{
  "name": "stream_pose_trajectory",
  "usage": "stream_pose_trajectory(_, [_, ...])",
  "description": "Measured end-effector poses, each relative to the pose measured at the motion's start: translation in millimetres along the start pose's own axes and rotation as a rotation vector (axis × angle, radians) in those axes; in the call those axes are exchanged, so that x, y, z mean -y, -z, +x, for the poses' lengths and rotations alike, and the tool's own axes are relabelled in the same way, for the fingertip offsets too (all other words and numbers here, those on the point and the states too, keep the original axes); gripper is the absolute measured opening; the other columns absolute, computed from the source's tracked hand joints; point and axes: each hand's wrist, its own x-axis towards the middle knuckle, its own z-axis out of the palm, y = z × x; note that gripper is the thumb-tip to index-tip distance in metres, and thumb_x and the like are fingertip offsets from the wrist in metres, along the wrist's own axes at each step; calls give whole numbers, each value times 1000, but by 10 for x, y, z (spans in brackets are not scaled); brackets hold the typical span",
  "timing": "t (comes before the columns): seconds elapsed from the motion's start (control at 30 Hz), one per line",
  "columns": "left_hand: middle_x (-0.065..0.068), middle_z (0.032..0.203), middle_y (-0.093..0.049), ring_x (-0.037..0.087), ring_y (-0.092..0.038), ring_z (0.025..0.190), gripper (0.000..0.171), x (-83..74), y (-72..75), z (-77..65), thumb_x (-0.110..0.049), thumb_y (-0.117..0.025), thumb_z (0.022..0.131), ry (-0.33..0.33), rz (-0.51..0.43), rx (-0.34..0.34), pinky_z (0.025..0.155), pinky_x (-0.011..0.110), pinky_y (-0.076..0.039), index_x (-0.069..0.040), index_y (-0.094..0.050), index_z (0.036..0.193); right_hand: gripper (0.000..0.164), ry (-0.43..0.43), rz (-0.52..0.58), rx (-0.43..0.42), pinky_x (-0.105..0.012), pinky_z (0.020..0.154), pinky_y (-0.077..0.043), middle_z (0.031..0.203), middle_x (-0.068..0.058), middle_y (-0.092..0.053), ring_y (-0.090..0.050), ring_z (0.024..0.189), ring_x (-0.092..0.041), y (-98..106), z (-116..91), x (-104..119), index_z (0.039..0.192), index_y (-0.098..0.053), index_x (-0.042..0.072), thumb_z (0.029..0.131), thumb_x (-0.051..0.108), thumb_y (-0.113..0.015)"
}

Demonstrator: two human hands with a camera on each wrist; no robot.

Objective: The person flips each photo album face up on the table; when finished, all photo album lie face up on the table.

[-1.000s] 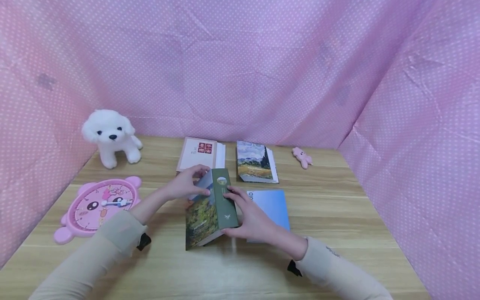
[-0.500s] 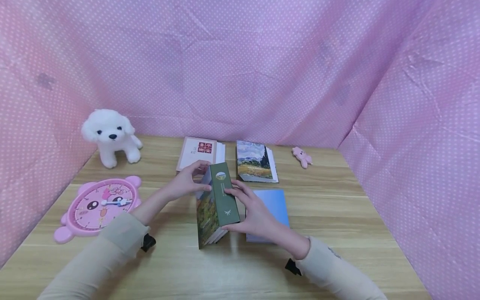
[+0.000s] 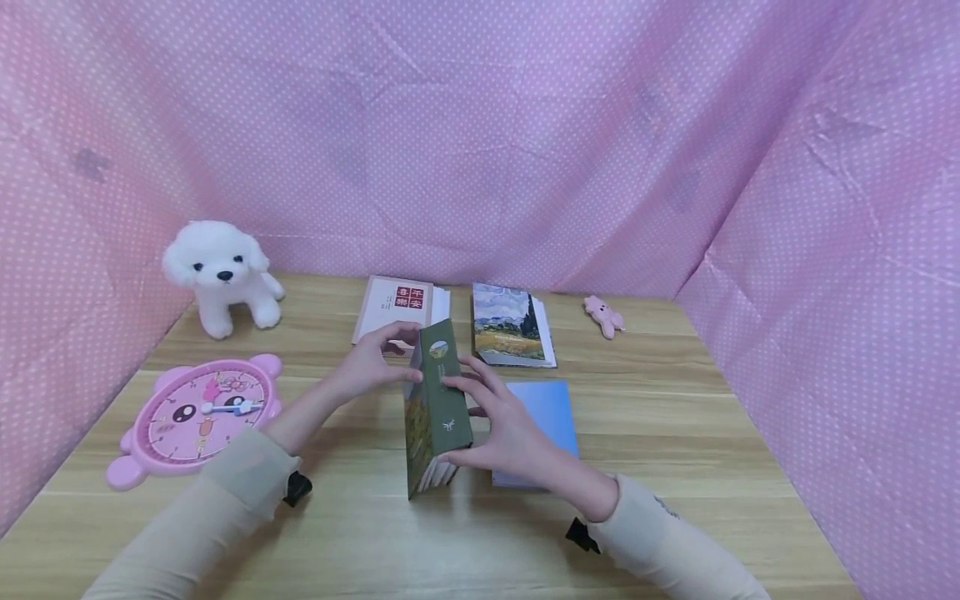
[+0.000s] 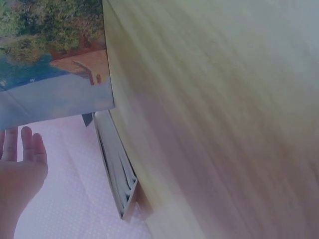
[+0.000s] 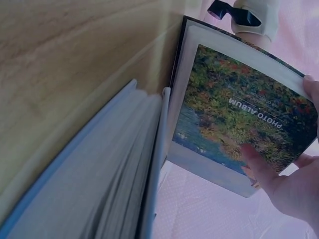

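A photo album (image 3: 442, 387) with a dark green spine stands spine up at the middle of the table, its page edges facing down. The left hand (image 3: 371, 364) grips its far end, thumb on the painted cover. On the other side, the right hand (image 3: 510, 421) holds it at the spine with spread fingers and the thumb at the near end. In the right wrist view, the words "PHOTO ALBUM" show on the painted cover (image 5: 239, 104), beside the right hand (image 5: 294, 194). The left wrist view has the other painted cover (image 4: 55, 64) above the left fingers.
A blue album (image 3: 551, 417) lies just right of the held one. Behind are a white album with red characters (image 3: 393, 304) and a landscape album (image 3: 510, 325). A plush dog (image 3: 225, 275), a pink toy clock (image 3: 198, 417) and a small pink toy (image 3: 603, 317) stand around.
The held album has swung more upright. Its front cover's lower edge has moved right, and its spine has shifted slightly away; both hands have moved with it.
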Motion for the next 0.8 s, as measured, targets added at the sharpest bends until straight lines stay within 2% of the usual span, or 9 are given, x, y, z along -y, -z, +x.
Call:
stream_pose_trajectory(0.13, [13,116,-63,32,-57,100,68,-28,37,-8,-16,-86,66,7,24,-13,80,34,-48,-7,-55,126,84,2,32,12,-21,79,-56,156,0,-14,-45,127,-21,-27,10,25,138,-43,17,67,24,-87])
stream_pose_trajectory(0.23, [13,114,-64,28,-58,95,68,-53,64,-23,-14,-85,66,2,7,1,77,31,-51,-6,-55,126,88,10,41,5,-21,77,-56,156,0,-15,-45,127,-24,-52,14,27,141,-39,17,67,23,-87])
stream_pose_trajectory(0.5, [15,120,-59,25,-62,100,70,-87,139,-75,-14,-83,71,9,-59,51,87,30,-54,-3,-49,131,103,-23,170,26,-24,82,-55,157,0,-15,-41,130,-27,-84,54,82,147,-25,19,65,13,-87])
stream_pose_trajectory(0.67, [18,128,-55,29,-61,104,70,-136,201,-100,-13,-81,73,36,-123,96,89,29,-54,-5,-46,134,106,-10,282,58,-33,88,-54,157,-9,-14,-34,135,-32,-59,80,256,148,-19,9,65,2,-85])
stream_pose_trajectory(0.8, [19,134,-49,32,-60,108,75,-169,244,-124,-13,-80,75,77,-179,152,87,31,-55,-8,-42,139,103,4,290,87,-33,90,-53,156,-12,-17,-32,137,-30,-66,102,352,148,-17,5,68,-2,-82])
